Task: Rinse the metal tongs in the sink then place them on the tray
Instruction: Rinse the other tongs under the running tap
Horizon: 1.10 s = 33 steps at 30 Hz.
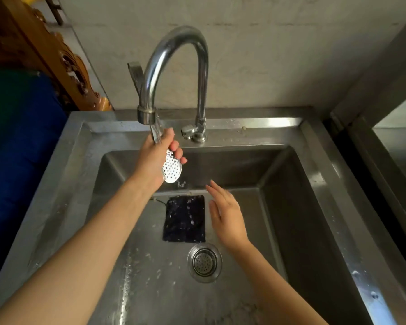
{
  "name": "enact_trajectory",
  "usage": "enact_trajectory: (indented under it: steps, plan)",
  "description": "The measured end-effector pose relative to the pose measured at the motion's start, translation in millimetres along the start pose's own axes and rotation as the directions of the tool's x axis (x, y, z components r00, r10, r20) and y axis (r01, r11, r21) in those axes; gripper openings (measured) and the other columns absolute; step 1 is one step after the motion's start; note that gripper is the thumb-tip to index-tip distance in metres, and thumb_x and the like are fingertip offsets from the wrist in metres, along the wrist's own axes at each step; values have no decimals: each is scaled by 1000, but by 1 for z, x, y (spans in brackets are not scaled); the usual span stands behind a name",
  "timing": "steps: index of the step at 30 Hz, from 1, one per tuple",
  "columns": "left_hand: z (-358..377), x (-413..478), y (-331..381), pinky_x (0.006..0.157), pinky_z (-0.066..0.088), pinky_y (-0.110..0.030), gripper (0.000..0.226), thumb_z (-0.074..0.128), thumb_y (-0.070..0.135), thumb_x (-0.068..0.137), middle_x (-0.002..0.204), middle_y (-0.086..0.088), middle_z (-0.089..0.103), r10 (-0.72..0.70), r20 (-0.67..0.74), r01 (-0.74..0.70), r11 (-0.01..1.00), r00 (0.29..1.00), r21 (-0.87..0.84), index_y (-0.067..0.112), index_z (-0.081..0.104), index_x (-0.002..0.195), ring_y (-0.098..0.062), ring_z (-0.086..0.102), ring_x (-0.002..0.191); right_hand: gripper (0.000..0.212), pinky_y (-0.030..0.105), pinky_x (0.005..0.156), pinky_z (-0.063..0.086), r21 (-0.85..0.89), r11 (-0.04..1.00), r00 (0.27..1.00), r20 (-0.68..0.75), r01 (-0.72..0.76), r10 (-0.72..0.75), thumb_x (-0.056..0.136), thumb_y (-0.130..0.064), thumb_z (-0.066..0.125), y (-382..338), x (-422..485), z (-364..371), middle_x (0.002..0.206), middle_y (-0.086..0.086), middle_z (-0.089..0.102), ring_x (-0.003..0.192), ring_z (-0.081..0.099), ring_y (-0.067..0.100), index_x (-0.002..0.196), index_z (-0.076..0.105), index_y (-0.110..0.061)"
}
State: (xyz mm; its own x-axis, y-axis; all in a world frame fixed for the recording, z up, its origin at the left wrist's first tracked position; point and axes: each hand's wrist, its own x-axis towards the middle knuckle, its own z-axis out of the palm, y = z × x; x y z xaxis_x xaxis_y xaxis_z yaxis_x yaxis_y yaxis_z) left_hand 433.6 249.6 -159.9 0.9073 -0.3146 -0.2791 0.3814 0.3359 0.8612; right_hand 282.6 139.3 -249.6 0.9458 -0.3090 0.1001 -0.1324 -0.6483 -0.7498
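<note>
The metal tongs (172, 168) have a shiny perforated oval head that points down into the steel sink (298, 207). Their handle runs up behind the faucet (174, 48) spout. My left hand (154, 158) is shut on the tongs just under the spout, where water runs over them. My right hand (225, 214) hovers open over the basin, lower and to the right, fingers spread and holding nothing. No tray is in view.
A dark wet rectangular mat (185, 219) lies on the sink floor, with the round drain strainer (204, 262) just in front of it. A carved wooden piece (56, 57) and a blue surface (21, 148) stand to the left. A second steel unit (396, 137) stands at the right.
</note>
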Motion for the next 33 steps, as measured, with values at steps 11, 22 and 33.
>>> enact_trajectory:
  steps: [11,22,33]
  plan:
    - [8,-3,-15,42,39,-22,53,35,61,89,42,3,37,-109,-19,109,994,994,-26,16,42,60,-13,37,36,50,38,108,31,-477,652,652,195,-590,733,90,-29,48,135,-55,27,140,11,38,130,34,29,136,35,-11]
    - [-9,0,-36,44,42,-24,53,38,60,88,43,3,39,-92,-19,91,995,996,-26,16,46,58,-14,39,38,36,36,96,41,-570,656,743,114,-494,659,91,-15,46,158,-48,54,131,10,45,119,45,27,127,44,-10]
    - [-11,3,-34,43,43,-24,45,41,53,88,45,2,44,-95,-1,95,991,995,-94,15,51,67,-13,42,39,32,33,85,46,-539,710,797,111,-454,594,86,-28,58,170,-42,54,116,9,57,105,56,25,112,52,-9]
